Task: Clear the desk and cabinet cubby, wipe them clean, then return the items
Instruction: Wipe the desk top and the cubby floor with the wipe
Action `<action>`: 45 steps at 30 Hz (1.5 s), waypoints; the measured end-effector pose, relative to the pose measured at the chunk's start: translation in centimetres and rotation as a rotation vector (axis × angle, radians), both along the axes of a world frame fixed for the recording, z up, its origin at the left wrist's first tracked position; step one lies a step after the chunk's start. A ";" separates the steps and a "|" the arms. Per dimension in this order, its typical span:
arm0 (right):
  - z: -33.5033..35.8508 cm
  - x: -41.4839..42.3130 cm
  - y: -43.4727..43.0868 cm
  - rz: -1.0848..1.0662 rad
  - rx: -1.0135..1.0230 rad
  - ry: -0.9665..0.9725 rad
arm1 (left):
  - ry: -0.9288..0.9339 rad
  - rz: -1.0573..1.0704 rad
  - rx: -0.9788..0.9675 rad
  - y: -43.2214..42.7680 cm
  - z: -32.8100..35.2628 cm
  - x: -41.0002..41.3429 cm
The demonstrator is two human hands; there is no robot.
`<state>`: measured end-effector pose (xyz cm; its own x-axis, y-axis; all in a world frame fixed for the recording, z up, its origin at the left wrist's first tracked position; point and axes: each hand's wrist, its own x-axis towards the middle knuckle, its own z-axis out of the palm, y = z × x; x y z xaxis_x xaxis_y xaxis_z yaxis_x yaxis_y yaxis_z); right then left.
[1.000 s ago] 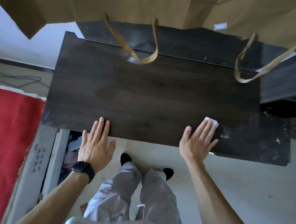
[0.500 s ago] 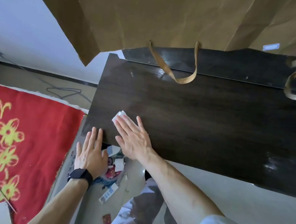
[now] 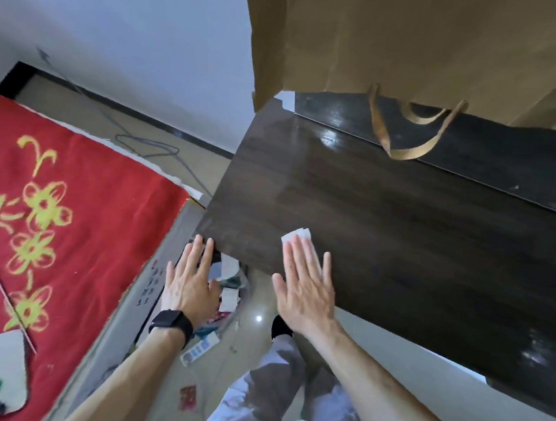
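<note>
Pressing small white folded wipe (image 3: 296,235) onto dark wood-grain desktop (image 3: 403,240), near front edge, under straight, close-set fingers of right hand (image 3: 305,292). Left hand (image 3: 190,283), black smartwatch (image 3: 172,324) at wrist, fingers straight, holding nothing, tips at desktop's near left corner; contact unclear. Brown paper bag (image 3: 407,42) at desk's rear. Red flowered blanket (image 3: 64,205) at left.

Wipe (image 3: 296,237) mostly under right hand (image 3: 305,292)
</note>
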<state>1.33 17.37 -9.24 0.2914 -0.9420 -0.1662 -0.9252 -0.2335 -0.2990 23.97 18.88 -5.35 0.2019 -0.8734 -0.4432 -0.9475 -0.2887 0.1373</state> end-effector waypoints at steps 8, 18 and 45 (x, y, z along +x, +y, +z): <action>-0.8 12.2 -6.5 0.570 -0.001 0.054 | -0.019 0.014 0.007 -0.1 -0.7 3.6; -0.3 -4.1 -8.3 -0.479 0.090 0.066 | 0.030 -0.160 -0.105 -1.4 -0.2 -0.2; -0.2 -19.9 5.3 -0.718 0.009 0.046 | 0.121 -0.759 -0.042 0.1 -1.3 -26.8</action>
<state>-18.52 22.66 -9.45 -0.4071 -0.8971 -0.1718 -0.8610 0.4397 -0.2556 -2.87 18.99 -6.67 -0.5072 -0.7698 -0.3874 -0.8616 0.4422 0.2493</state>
